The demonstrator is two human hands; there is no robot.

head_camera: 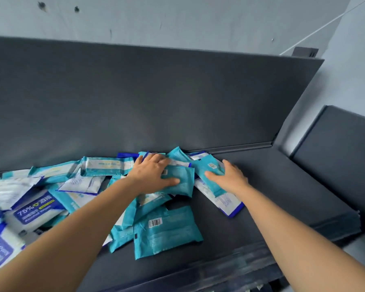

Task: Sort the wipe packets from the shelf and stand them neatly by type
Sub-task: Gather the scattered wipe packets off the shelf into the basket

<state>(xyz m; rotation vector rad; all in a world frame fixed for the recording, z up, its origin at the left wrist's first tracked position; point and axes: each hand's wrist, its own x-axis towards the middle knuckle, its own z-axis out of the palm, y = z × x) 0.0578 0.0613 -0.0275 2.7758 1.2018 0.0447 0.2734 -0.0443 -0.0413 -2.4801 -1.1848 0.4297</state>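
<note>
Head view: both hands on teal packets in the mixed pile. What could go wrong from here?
1. Packets overlap: lifting the teal packet under the left hand may drag neighbours.
2. The white-and-blue packet lies beneath the second teal packet at the right hand and may come along, mixing types.

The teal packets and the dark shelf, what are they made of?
Teal packets: probably thin plastic film with a soft sheen; they wrinkle and show flat sealed edges. Dark shelf: a matte grey hard panel, flat and even; painted metal or coated board, the picture cannot settle which.
</note>
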